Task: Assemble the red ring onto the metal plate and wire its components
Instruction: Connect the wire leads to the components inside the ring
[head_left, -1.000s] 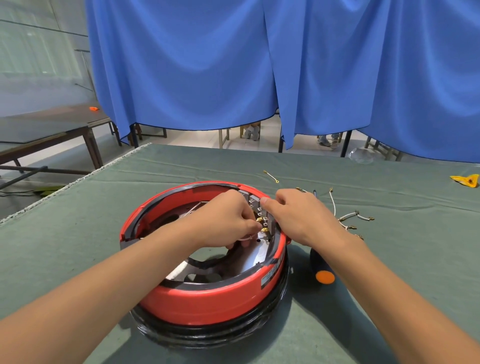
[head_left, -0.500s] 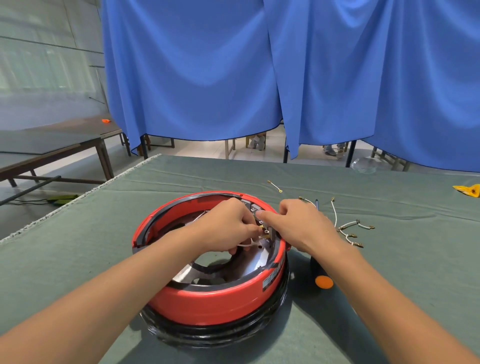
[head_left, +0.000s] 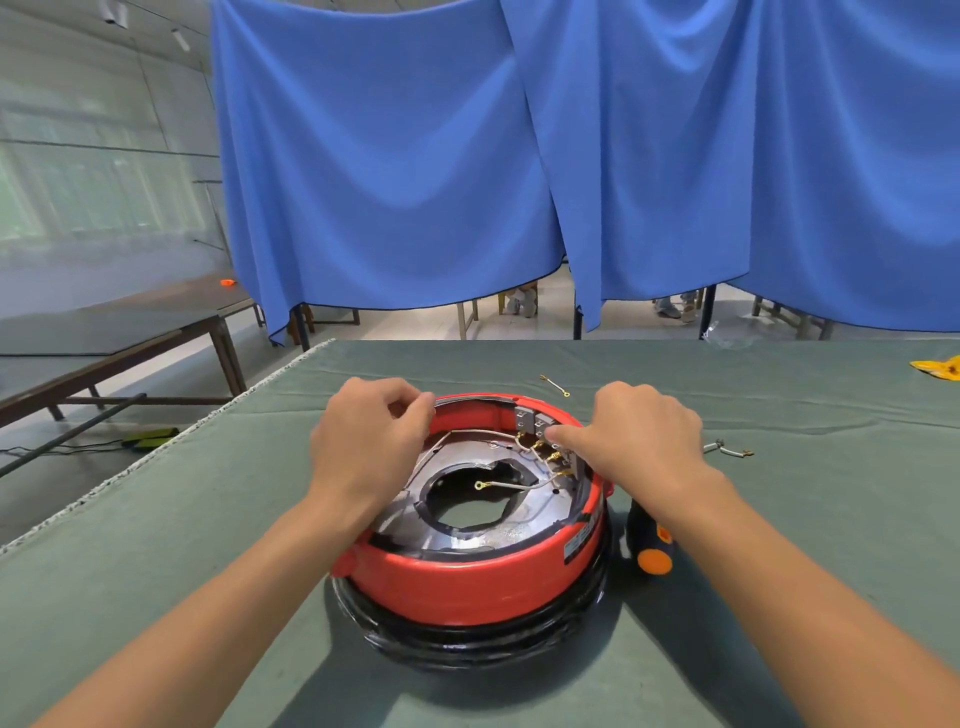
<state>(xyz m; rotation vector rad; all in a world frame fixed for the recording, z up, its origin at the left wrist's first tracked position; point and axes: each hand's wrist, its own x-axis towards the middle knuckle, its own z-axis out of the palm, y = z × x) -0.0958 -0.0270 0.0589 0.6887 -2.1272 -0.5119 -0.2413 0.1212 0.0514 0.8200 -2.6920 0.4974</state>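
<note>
The red ring (head_left: 467, 582) sits around the metal plate (head_left: 410, 499) on a black base (head_left: 467, 642). A grey terminal block (head_left: 532, 422) with brass connectors stands inside the ring's far right wall. A white wire with a gold ring terminal (head_left: 480, 486) lies loose across the plate's centre hole. My left hand (head_left: 363, 441) hovers at the ring's far left rim with fingers curled and nothing seen in them. My right hand (head_left: 639, 436) has its index fingertip on the terminal block, and the thumb is hidden.
A screwdriver with a black and orange handle (head_left: 649, 548) lies just right of the ring, under my right forearm. Loose short wires (head_left: 727, 451) lie to the right, with another (head_left: 555, 385) behind the ring. A yellow item (head_left: 940, 366) sits far right. The table's left edge (head_left: 156, 457) runs diagonally.
My left hand has left the terminal block and moved to the ring's far left rim, uncovering the plate and the loose wire. My right hand stays at the block. The view has tilted up.
</note>
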